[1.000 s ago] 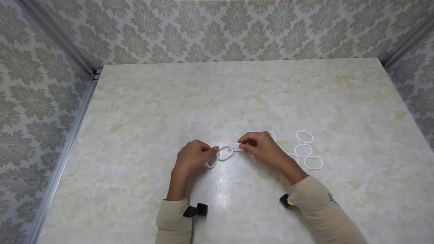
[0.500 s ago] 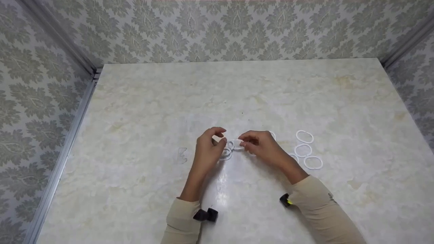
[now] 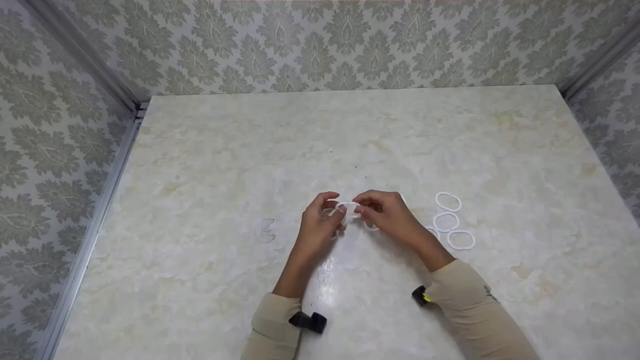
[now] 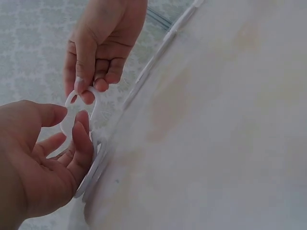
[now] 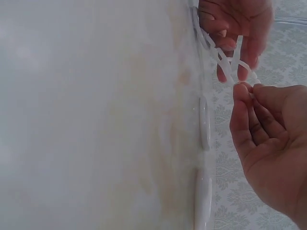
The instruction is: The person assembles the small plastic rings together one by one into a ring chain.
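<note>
In the head view, my left hand (image 3: 320, 222) and right hand (image 3: 384, 210) meet near the middle of the table at a white oval plastic ring (image 3: 348, 203). My right hand pinches one end of this ring between thumb and forefinger, as the left wrist view also shows. The fingers and thumb of my left hand curl round its other end. Further white rings (image 4: 88, 179) hang or lie by my left fingers, and the right wrist view shows strips crossing there; whether they are linked is unclear. Another ring (image 3: 371, 228) shows partly under my right hand.
Several white rings lie right of my right wrist, among them an upper ring (image 3: 449, 193) and a lower ring (image 3: 461, 248). Left of my left hand is a thin outline mark (image 3: 268, 230). Patterned walls (image 3: 320, 55) border the marbled table (image 3: 210, 150).
My left hand has moved right, toward my right hand, and its fingers have come round the ring held there. My right hand has stayed almost in place.
</note>
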`<act>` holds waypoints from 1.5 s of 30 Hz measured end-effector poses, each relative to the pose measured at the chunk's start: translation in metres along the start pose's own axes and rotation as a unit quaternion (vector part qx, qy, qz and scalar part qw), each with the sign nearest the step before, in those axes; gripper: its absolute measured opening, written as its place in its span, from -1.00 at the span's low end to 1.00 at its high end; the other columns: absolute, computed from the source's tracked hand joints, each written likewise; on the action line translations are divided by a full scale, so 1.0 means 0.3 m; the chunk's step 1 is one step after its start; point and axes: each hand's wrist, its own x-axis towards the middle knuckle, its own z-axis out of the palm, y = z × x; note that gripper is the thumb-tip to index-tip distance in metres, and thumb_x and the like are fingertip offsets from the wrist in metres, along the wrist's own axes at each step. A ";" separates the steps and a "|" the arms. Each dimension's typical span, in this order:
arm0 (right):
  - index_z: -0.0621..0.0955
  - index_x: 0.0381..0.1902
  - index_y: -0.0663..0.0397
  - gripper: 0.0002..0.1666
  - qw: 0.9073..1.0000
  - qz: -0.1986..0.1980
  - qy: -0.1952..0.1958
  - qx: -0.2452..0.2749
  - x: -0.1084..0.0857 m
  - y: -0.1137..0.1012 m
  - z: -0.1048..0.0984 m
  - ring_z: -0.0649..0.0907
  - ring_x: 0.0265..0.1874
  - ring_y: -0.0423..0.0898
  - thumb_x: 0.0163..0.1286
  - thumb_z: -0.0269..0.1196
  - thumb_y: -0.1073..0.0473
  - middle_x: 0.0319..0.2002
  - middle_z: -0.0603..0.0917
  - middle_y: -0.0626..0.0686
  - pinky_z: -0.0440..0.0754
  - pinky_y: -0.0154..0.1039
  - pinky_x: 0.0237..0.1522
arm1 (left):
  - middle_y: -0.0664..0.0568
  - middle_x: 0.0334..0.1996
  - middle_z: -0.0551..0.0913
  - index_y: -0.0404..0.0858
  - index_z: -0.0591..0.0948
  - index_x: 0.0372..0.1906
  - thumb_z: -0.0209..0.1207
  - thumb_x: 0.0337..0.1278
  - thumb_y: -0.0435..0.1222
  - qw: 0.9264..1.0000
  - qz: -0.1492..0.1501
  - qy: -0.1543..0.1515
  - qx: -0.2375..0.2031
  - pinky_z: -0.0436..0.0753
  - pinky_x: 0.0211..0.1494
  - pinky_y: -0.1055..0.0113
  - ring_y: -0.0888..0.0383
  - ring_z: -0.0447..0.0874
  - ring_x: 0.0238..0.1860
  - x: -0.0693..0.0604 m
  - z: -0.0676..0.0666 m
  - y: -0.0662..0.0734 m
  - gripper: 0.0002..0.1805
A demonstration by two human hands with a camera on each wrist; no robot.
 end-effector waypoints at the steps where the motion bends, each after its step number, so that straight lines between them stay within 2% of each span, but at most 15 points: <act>1: 0.70 -0.02 0.29 -0.77 1.000 -0.002 0.002 0.002 0.000 0.000 0.000 0.72 -0.38 -0.04 0.43 0.29 0.29 -0.23 0.78 0.27 0.61 -0.45 -0.35 | -0.17 0.07 0.61 -0.24 0.47 0.31 0.17 0.39 -0.26 1.000 0.000 -0.002 0.009 0.59 -0.35 0.37 0.17 0.66 -0.42 0.001 -0.002 -0.001 -0.55; 7: 0.69 -0.03 0.31 -0.78 1.000 -0.006 0.009 0.025 -0.002 -0.002 0.000 0.73 -0.38 -0.12 0.44 0.27 0.31 -0.22 0.76 0.30 0.66 -0.42 -0.31 | -0.15 -0.02 0.69 -0.31 0.62 0.15 0.18 0.40 -0.26 0.998 0.025 -0.012 0.058 0.56 -0.41 0.42 0.24 0.58 -0.49 0.003 -0.019 -0.010 -0.67; 11: 0.68 -0.02 0.33 -0.78 1.000 -0.008 0.007 0.023 -0.001 -0.001 0.005 0.73 -0.39 -0.21 0.44 0.26 0.34 -0.20 0.76 0.29 0.68 -0.40 -0.31 | -0.06 -0.33 0.72 -0.33 0.70 -0.03 0.19 0.40 -0.26 0.997 0.040 -0.015 0.066 0.50 -0.49 0.45 0.26 0.52 -0.57 0.001 -0.034 -0.015 -0.76; 13: 0.68 -0.01 0.33 -0.78 1.000 -0.009 0.005 0.021 -0.001 0.001 0.006 0.75 -0.38 -0.18 0.44 0.25 0.35 -0.20 0.77 0.29 0.69 -0.37 -0.32 | 0.01 -0.48 0.66 -0.35 0.71 -0.09 0.19 0.40 -0.26 0.997 0.043 -0.020 0.067 0.47 -0.52 0.46 0.26 0.49 -0.60 0.002 -0.041 -0.016 -0.77; 16: 0.68 0.00 0.34 -0.77 1.000 -0.010 0.001 0.020 -0.002 0.002 0.006 0.77 -0.37 -0.10 0.44 0.24 0.36 -0.19 0.76 0.30 0.70 -0.33 -0.32 | 0.11 -0.58 0.58 -0.36 0.72 -0.13 0.19 0.41 -0.27 0.997 0.043 -0.031 0.063 0.42 -0.56 0.47 0.28 0.45 -0.63 0.001 -0.049 -0.015 -0.78; 19: 0.67 0.00 0.33 -0.77 1.000 -0.002 -0.003 0.020 -0.003 0.004 0.004 0.77 -0.37 -0.11 0.45 0.23 0.37 -0.20 0.77 0.30 0.69 -0.33 -0.33 | 0.14 -0.64 0.55 -0.38 0.73 -0.15 0.18 0.41 -0.29 0.997 0.042 -0.042 0.057 0.36 -0.58 0.47 0.29 0.41 -0.66 0.000 -0.056 -0.012 -0.78; 23: 0.67 0.01 0.33 -0.77 0.999 0.017 -0.012 0.025 -0.001 0.003 0.001 0.73 -0.37 -0.22 0.45 0.21 0.37 -0.20 0.77 0.32 0.64 -0.40 -0.34 | 0.15 -0.70 0.50 -0.40 0.73 -0.19 0.18 0.42 -0.29 0.997 0.038 -0.048 0.046 0.30 -0.61 0.47 0.29 0.36 -0.69 -0.003 -0.058 -0.009 -0.77; 28: 0.66 0.04 0.37 -0.73 0.999 0.029 -0.026 0.028 -0.001 0.004 -0.012 0.71 -0.34 -0.31 0.46 0.23 0.33 -0.13 0.75 0.35 0.62 -0.45 -0.30 | 0.15 -0.73 0.47 -0.41 0.75 -0.20 0.20 0.40 -0.29 0.998 0.025 -0.041 0.039 0.27 -0.64 0.46 0.28 0.32 -0.72 -0.004 -0.053 -0.007 -0.77; 34: 0.63 0.04 0.48 -0.69 0.999 0.016 0.001 0.039 0.003 0.009 -0.060 0.71 -0.31 -0.33 0.50 0.19 0.31 -0.14 0.72 0.41 0.66 -0.48 -0.18 | 0.15 -0.74 0.48 -0.36 0.79 -0.18 0.24 0.37 -0.27 0.998 0.010 -0.030 0.055 0.27 -0.64 0.46 0.29 0.33 -0.71 -0.004 -0.047 -0.005 -0.77; 36: 0.64 0.02 0.47 -0.72 1.000 0.012 0.014 0.019 0.008 0.012 -0.078 0.69 -0.35 -0.37 0.48 0.21 0.32 -0.17 0.73 0.39 0.65 -0.49 -0.21 | 0.15 -0.74 0.48 -0.35 0.79 -0.18 0.25 0.36 -0.26 0.998 0.007 -0.028 0.064 0.27 -0.63 0.45 0.29 0.33 -0.71 -0.003 -0.046 -0.004 -0.77; 39: 0.68 -0.01 0.39 -0.75 0.999 0.011 0.022 -0.041 0.015 0.013 -0.102 0.67 -0.35 -0.34 0.43 0.25 0.34 -0.17 0.77 0.31 0.60 -0.51 -0.24 | 0.16 -0.75 0.48 -0.35 0.80 -0.21 0.25 0.36 -0.24 0.997 0.007 -0.028 0.074 0.29 -0.63 0.45 0.30 0.32 -0.72 -0.003 -0.044 -0.005 -0.76; 42: 0.71 -0.01 0.29 -0.77 0.994 0.026 0.014 -0.107 0.020 0.009 -0.118 0.67 -0.29 -0.23 0.41 0.29 0.32 -0.15 0.79 0.21 0.57 -0.49 -0.22 | 0.17 -0.76 0.47 -0.35 0.80 -0.23 0.25 0.36 -0.24 0.997 0.010 -0.026 0.078 0.29 -0.63 0.45 0.31 0.30 -0.73 -0.002 -0.043 -0.007 -0.75; 45: 0.73 -0.02 0.21 -0.78 0.987 0.046 -0.010 -0.154 0.024 0.004 -0.127 0.67 -0.22 -0.09 0.41 0.29 0.30 -0.14 0.80 0.16 0.58 -0.38 -0.16 | 0.17 -0.75 0.46 -0.35 0.80 -0.25 0.24 0.36 -0.24 0.996 0.011 -0.026 0.080 0.28 -0.63 0.45 0.31 0.29 -0.73 -0.003 -0.042 -0.007 -0.75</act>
